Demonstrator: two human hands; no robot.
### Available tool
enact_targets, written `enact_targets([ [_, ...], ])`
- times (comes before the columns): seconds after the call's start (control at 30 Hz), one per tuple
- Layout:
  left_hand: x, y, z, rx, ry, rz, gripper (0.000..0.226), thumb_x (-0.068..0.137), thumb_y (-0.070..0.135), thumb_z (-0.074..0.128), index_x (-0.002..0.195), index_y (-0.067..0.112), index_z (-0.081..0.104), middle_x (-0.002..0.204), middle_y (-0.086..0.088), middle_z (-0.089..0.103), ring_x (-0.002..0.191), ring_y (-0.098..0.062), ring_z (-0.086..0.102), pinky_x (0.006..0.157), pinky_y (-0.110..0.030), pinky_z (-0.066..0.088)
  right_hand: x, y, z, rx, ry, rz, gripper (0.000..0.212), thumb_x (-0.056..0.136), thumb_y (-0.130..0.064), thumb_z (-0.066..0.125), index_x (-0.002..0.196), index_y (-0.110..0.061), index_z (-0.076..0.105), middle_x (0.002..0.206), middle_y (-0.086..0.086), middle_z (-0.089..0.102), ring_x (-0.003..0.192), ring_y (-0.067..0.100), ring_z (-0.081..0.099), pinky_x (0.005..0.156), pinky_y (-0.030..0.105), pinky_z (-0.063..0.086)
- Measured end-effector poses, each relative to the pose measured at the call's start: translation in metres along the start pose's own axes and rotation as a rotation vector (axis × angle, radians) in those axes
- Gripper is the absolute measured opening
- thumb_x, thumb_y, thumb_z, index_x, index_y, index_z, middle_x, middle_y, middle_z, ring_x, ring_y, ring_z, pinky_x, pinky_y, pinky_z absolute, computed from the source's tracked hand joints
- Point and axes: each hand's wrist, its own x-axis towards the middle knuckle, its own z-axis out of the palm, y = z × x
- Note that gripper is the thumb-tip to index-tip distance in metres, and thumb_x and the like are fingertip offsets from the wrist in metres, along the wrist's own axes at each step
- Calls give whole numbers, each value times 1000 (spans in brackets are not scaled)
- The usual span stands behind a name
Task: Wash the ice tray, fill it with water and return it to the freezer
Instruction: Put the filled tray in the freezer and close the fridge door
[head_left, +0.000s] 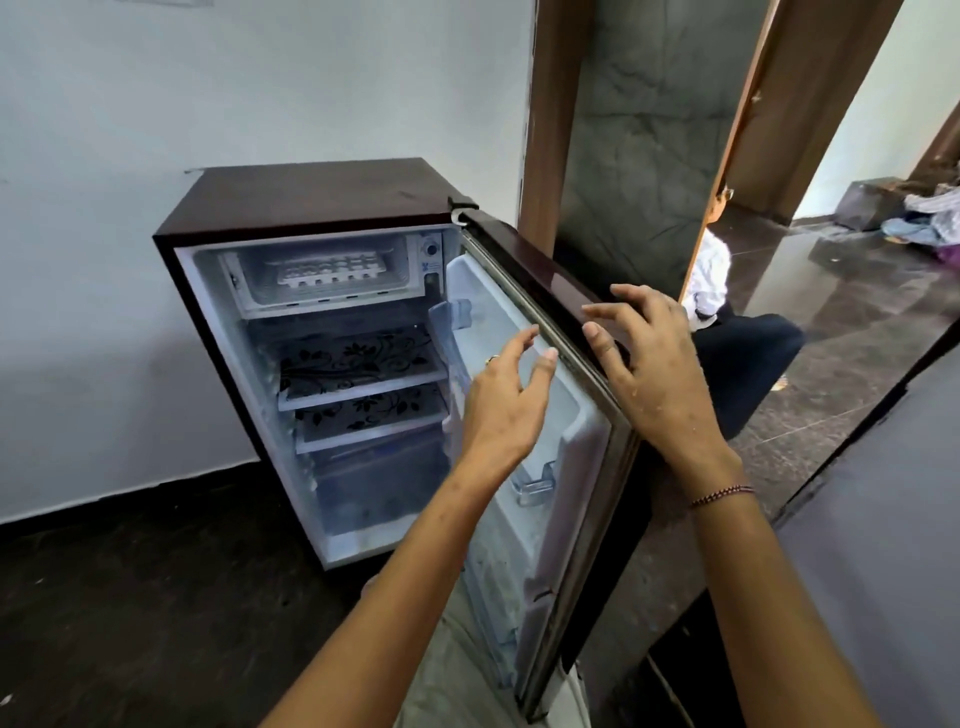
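Note:
A small dark-red fridge (311, 192) stands on the floor with its door (540, 291) swung open to the right. The white ice tray (327, 273) lies in the freezer compartment (260, 296) at the top of the fridge. My right hand (654, 364) rests on the door's top edge, fingers spread and wet, thumb on the inner seal. My left hand (504, 400) hovers open in front of the door's inner shelf, holding nothing. Both hands are well to the right of the tray.
Two fridge shelves carry floral mats (358, 358). A white wall is behind the fridge. A wooden door frame (545, 130) stands right of it. A person (727, 322) sits on the dark tiled floor beyond the door. Clothes (924, 218) lie far right.

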Motion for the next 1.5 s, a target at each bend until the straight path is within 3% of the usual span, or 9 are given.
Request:
enact_targets([
  [0.13, 9, 22, 24, 135, -7, 78, 47, 96, 40, 44, 140, 23, 42, 136, -1, 53, 124, -18, 48, 104, -34, 39, 10, 32, -8, -122, -87, 1, 33, 95, -36, 48, 119, -18, 62, 133, 7, 50, 131, 27, 35, 105, 46, 35],
  [0.3, 18, 29, 52, 245, -49, 155, 48, 97, 39, 40, 143, 26, 35, 148, 3, 40, 136, -13, 34, 109, -32, 34, 16, 43, -8, 134, -220, 109, 30, 96, -26, 47, 120, -18, 63, 127, 1, 53, 123, 17, 45, 99, 23, 33],
  [0.43, 22, 26, 62, 272, -38, 137, 45, 99, 39, 36, 142, 28, 39, 151, 5, 34, 139, -12, 30, 112, -33, 31, 17, 39, -7, 148, -243, 143, 33, 97, -20, 43, 126, -13, 58, 128, 2, 55, 118, 18, 51, 97, 26, 37],
  [0.57, 21, 21, 60, 289, -7, 141, 45, 99, 39, 36, 141, 24, 41, 150, 8, 36, 137, -10, 33, 111, -29, 32, 14, 33, -8, 216, -216, 156, 31, 97, -21, 43, 123, -16, 60, 126, -1, 56, 116, 14, 52, 99, 29, 42],
  [0.83, 15, 8, 37, 344, 40, 139, 44, 97, 34, 42, 140, 27, 42, 148, 17, 36, 134, -4, 35, 106, -25, 34, 11, 8, 3, 361, -167, 229, 27, 96, -13, 43, 112, -11, 65, 117, 3, 61, 111, 13, 55, 95, 19, 36],
  [0.97, 16, 5, 12, 335, 67, 117, 39, 97, 32, 45, 135, 25, 50, 143, 16, 44, 131, -3, 39, 103, -22, 34, 5, -12, 15, 485, -119, 264, 24, 95, -10, 45, 110, -11, 64, 113, 3, 62, 107, 11, 56, 95, 20, 41],
  [1.1, 18, 1, -17, 354, 104, 85, 35, 96, 32, 48, 129, 23, 57, 139, 13, 50, 128, -6, 45, 105, -29, 39, -4, -40, 32, 677, -44, 313, 21, 92, -5, 46, 105, -10, 62, 106, 2, 63, 99, 10, 58, 91, 23, 46],
  [1.3, 15, -9, -69, 503, 52, 36, 41, 95, 36, 47, 134, 25, 50, 144, 12, 45, 132, -11, 42, 108, -36, 37, -12, -84, 70, 727, -60, 212, 19, 89, 1, 45, 102, -9, 54, 105, 1, 53, 96, 7, 51, 89, 12, 38],
  [1.5, 3, -23, -117, 752, 118, 3, 41, 97, 40, 35, 137, 33, 44, 147, 18, 39, 131, -12, 43, 100, -35, 39, -13, -119, 125, 636, -26, -16, 20, 95, -10, 44, 108, -4, 57, 112, 5, 54, 105, 18, 51, 97, 26, 38],
])
